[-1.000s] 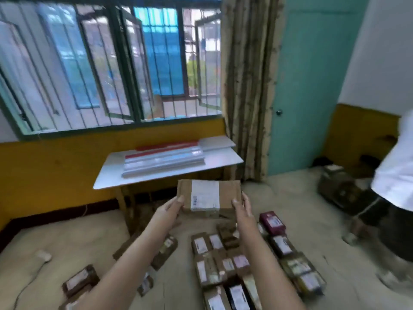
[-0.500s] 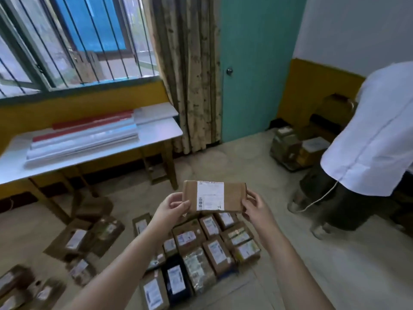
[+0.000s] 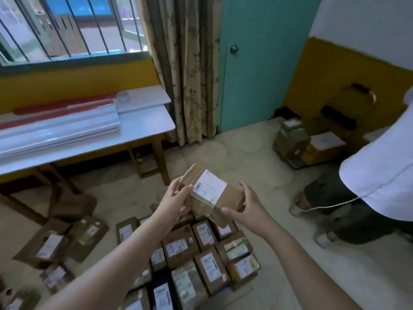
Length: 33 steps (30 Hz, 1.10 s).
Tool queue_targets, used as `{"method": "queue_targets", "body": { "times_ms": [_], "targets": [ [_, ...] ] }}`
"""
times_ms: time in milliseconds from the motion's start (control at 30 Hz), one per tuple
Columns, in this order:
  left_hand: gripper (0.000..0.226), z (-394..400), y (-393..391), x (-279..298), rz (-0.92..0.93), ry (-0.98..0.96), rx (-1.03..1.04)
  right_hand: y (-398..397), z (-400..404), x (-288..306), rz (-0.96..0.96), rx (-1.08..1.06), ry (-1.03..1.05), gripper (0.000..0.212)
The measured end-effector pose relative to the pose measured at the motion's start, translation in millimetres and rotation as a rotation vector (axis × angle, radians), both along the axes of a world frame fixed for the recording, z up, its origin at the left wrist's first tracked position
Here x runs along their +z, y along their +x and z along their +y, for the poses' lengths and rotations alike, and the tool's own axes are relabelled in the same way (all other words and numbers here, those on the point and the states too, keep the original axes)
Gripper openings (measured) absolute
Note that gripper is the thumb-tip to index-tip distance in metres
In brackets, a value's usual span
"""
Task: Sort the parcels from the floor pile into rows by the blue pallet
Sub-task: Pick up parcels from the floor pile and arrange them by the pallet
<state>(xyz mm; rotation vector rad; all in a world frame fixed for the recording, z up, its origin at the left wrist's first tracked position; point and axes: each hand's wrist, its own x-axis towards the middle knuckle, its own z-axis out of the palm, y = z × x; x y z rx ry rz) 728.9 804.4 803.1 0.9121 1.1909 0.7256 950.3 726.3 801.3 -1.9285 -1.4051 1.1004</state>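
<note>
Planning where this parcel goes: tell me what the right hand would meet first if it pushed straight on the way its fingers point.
The right hand points left, so it meets the held parcel already in its grip, then likely the left hand beyond; depth is unclear.

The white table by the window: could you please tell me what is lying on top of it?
On the white table lie long white and red flat panels and a white board bearing a clear tape roll. Anything beneath the panels is covered.
</note>
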Motion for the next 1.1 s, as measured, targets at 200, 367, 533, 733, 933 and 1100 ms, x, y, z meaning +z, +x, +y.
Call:
{"method": "queue_targets", "body": {
  "times_ms": [200, 367, 533, 733, 933, 1100],
  "targets": [
    [0.046, 63.7, 22.9, -77.6, 0.180, -0.056, -0.057, 19.7, 65.2, -73.8, -0.325, 0.158, -0.038, 0.102],
    [0.047, 110.2, 47.6, -193.3, 0.326, -0.085, -0.226, 45.3, 105.8, -195.7, -0.430, 0.085, -0.105, 0.097],
    [0.035, 132.4, 60.7, -343.7, 0.361, -0.219, -0.118, 32.0, 121.8, -350.4, -0.398, 0.114, -0.228, 0.101],
    [0.060, 131.1, 55.4, -524.2, 0.355, -0.305, 0.008, 6.3, 125.1, -524.5, -0.386, 0.145, -0.288, 0.047],
    [0.042, 135.0, 67.2, -618.3, 0.338, -0.323, 0.040, 6.1, 139.7, -621.6, -0.354, 0.115, -0.189, 0.025],
    [0.024, 131.9, 87.3, -635.1, 0.309, -0.321, -0.085, 12.0, 148.0, -647.9, -0.384, 0.074, -0.147, 0.015]
  ]
}}
